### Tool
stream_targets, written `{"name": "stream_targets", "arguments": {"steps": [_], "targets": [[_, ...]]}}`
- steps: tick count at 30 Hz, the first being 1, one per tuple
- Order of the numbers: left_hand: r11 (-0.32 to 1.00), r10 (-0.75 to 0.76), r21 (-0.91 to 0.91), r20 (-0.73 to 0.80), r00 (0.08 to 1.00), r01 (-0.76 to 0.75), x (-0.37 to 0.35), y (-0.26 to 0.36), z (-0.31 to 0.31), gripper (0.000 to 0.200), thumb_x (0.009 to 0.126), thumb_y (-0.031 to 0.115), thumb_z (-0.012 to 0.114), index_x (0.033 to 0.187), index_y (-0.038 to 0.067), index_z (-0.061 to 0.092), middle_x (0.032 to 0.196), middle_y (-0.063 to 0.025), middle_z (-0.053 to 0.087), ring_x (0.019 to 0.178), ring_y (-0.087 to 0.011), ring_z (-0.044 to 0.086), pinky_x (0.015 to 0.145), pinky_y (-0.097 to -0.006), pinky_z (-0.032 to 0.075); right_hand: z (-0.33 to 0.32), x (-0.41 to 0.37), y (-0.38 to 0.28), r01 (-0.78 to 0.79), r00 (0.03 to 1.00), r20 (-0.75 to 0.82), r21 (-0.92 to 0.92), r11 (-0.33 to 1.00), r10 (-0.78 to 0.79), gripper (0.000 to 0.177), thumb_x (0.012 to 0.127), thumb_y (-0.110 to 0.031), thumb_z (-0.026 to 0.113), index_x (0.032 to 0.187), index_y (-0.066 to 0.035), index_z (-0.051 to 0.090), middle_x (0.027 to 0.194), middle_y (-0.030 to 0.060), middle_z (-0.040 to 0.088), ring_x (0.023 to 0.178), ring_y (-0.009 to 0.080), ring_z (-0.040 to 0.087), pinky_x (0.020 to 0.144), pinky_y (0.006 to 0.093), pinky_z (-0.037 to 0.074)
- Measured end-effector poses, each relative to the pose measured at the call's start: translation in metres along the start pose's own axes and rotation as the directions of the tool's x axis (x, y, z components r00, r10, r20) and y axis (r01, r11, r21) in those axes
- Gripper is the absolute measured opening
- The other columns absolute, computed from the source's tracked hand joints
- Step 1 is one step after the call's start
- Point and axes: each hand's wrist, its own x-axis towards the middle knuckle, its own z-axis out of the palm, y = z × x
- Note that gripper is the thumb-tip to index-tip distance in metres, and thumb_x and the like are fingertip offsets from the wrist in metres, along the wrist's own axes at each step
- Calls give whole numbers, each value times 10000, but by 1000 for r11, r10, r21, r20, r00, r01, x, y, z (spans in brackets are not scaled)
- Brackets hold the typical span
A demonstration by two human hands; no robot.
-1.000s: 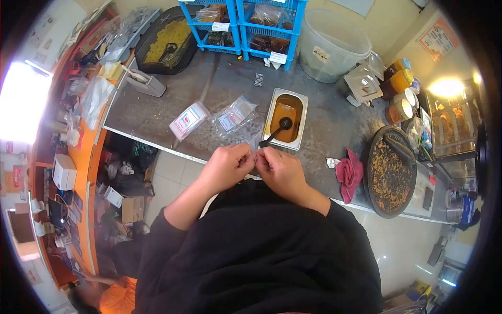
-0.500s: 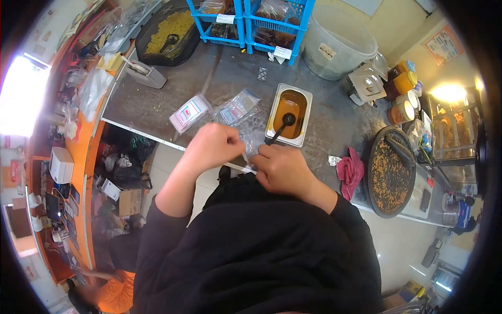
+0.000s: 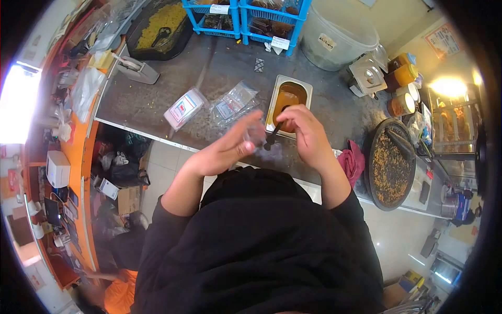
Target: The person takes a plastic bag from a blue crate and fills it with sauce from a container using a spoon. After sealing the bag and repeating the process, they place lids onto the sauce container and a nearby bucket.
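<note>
In front of my body, my left hand [image 3: 222, 152] has its fingers reaching forward, with a thin clear plastic bag [image 3: 255, 132] between thumb and fingers; blur hides its edges. My right hand [image 3: 309, 137] curls its fingertips around the handle of a black ladle [image 3: 273, 135]. The ladle's head is hidden behind that hand. It sits over a steel pan [image 3: 308, 90] of brown-orange sauce. Just beyond my left hand lie flat clear bags [image 3: 234, 104] and a printed pack [image 3: 184, 108] on the dark worktop.
Blue stacked baskets [image 3: 243, 23] and a large translucent bucket [image 3: 334, 44] stand at the back. A tape dispenser [image 3: 137, 70] and a black tray [image 3: 157, 52] with yellow food are at left. At right are a red cloth [image 3: 352, 161] and a round dark tray [image 3: 388, 170] with crumbs.
My hands have moved apart and forward. The right hand has left the bag and come onto the ladle's handle, which has shifted slightly. The left hand keeps the bag, its fingers now extended.
</note>
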Motion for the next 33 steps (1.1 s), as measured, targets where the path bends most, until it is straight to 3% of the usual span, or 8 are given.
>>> {"name": "stream_targets", "arguments": {"steps": [1, 2, 7, 11, 21, 27, 30, 33], "targets": [[996, 69, 67, -119, 990, -62, 2, -5, -2, 719, 1003, 438, 459, 1508, -3, 199, 1391, -150, 393, 1326, -248, 361, 1117, -420, 263, 1, 4, 9, 77, 995, -44, -179, 981, -86, 398, 772, -12, 677, 1147, -135, 620, 1198, 147, 563, 1044, 317, 579, 837, 391, 487], [983, 144, 141, -232, 962, -114, 6, -10, -4, 734, 998, 456, 464, 1510, 6, 194, 1368, -148, 399, 1298, -252, 380, 1108, -430, 274, 11, -6, 3, -79, 996, 4, -344, 935, 85, 400, 745, 24, 659, 1103, -152, 641, 1295, 130, 490, 1141, 315, 509, 915, 425, 441], [865, 425, 447, -416, 804, -226, 11, -28, -2, 744, 997, 349, 522, 1513, 10, 107, 1349, -167, 374, 1227, -266, 390, 1076, -414, 298, 23, -13, 42, -112, 991, -119, -540, 834, 56, 294, 799, 0, 637, 1055, -136, 682, 1135, 91, 619, 1044, 294, 582, 884, 405, 466], [756, 532, 627, -425, 732, -186, 17, -54, -7, 823, 951, 272, 606, 1513, 13, 64, 1360, -182, 366, 1248, -286, 383, 1090, -426, 286, 2, -14, 80, -286, 851, -434, 90, 954, 296, 152, 896, -76, 603, 997, -99, 714, 917, 56, 687, 841, 203, 655, 760, 312, 493], [790, 505, 578, -423, 753, -205, 29, -82, -14, 994, 727, -51, 754, 1500, 54, 139, 1400, -184, 415, 1347, -287, 375, 1140, -422, 243, 24, -39, 108, -366, 765, -379, 410, 835, 521, 112, 965, -26, 548, 1021, 42, 616, 993, 124, 691, 856, 170, 674, 791, 284, 534], [824, 491, 511, -428, 759, -244, 38, -84, -13, 990, 720, -61, 757, 1497, 48, 155, 1387, -181, 434, 1333, -296, 398, 1153, -433, 239, 13, -51, 116, -310, 555, -336, 766, 564, 761, 142, 991, -94, 537, 1081, 13, 560, 993, 154, 675, 819, 180, 671, 787, 328, 559], [816, 475, 543, -432, 767, -199, 39, -83, -13, 957, 746, -20, 763, 1496, 39, 170, 1385, -179, 437, 1330, -289, 399, 1146, -422, 246, 14, -52, 113, -178, 523, -383, 824, 538, 761, 117, 972, -84, 554, 1021, 13, 596, 944, 118, 696, 797, 175, 671, 745, 290, 540], [791, 495, 588, -454, 741, -169, 40, -86, -16, 931, 776, 39, 768, 1496, 32, 178, 1387, -175, 438, 1327, -281, 399, 1136, -410, 253, 20, -49, 103, -310, 722, -482, 417, 854, 497, 106, 968, -94, 563, 1000, -5, 612, 939, 88, 704, 820, 165, 665, 756, 323, 541]]}}
